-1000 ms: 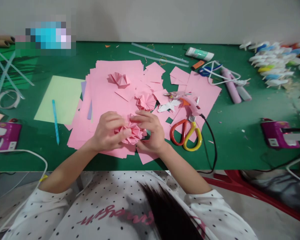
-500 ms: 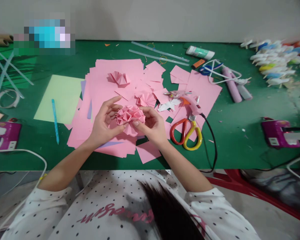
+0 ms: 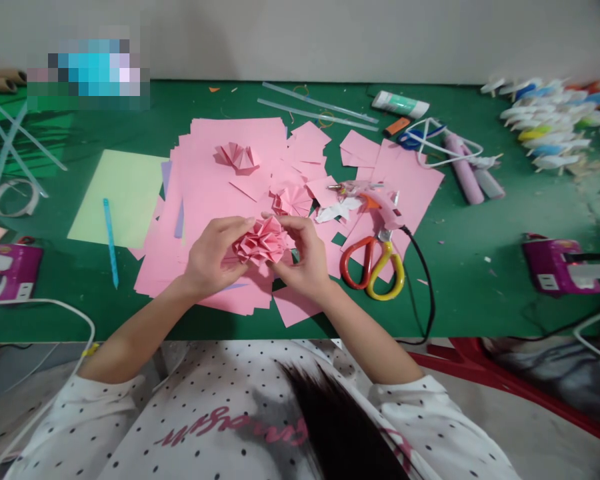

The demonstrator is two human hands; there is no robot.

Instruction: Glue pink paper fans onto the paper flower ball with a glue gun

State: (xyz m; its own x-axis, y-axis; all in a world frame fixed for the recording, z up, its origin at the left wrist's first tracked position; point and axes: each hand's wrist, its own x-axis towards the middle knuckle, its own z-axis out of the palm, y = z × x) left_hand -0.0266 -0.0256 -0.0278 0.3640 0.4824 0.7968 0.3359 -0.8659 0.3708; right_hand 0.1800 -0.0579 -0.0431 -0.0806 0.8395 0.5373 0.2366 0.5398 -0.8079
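Between my two hands is a pink folded-paper flower (image 3: 261,241), its many pleated petals facing up. My left hand (image 3: 213,257) curves round its left side, with fingertips at the back and the thumb at the front. My right hand (image 3: 303,257) grips the right side in the same way. Beneath lies a stack of pink paper sheets (image 3: 205,143). A pleated pink paper piece (image 3: 293,200) rests just beyond my right hand, and a second pleated piece (image 3: 237,157) sits farther back on the stack.
Right of my hands lie red-and-yellow-handled scissors (image 3: 373,267) and a pink glue gun (image 3: 380,203) with a black cord. A blue pen (image 3: 111,243) crosses a pale green sheet (image 3: 125,180) at left. Clear glue sticks (image 3: 320,107) and small white-and-coloured figures (image 3: 545,127) stand farther back.
The flower has been turned and tipped between my hands, so its petals show from another side. My left fingers have closed in against it, and both thumbs have shifted lower.
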